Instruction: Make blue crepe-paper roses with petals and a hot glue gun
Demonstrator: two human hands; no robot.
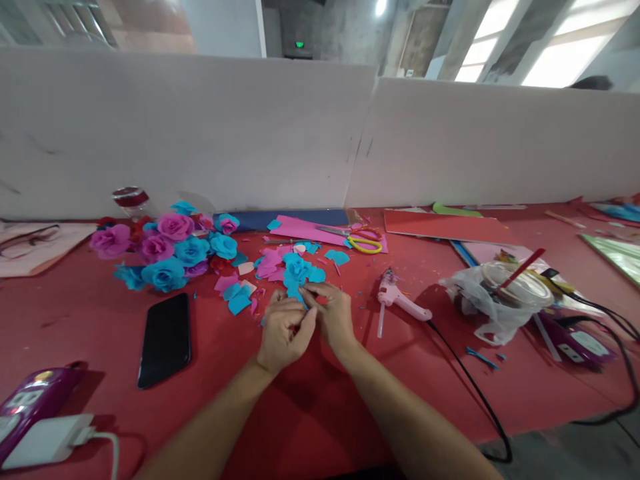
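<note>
My left hand (284,331) and my right hand (334,315) meet over the red table (310,400), fingers pinched together on a small blue foam flower piece (299,288). Its blue petals show just above my fingertips. Loose blue and pink petal cut-outs (273,263) lie right behind my hands. A heap of finished pink and blue foam roses (167,250) sits to the left rear.
A black phone (165,338) lies left of my hands. A pink glue gun (397,300) with a black cord rests to the right. Yellow-handled scissors (361,240) lie on pink sheets behind. A plastic bag with a cup (500,293) and a purple power strip (35,400) flank the area.
</note>
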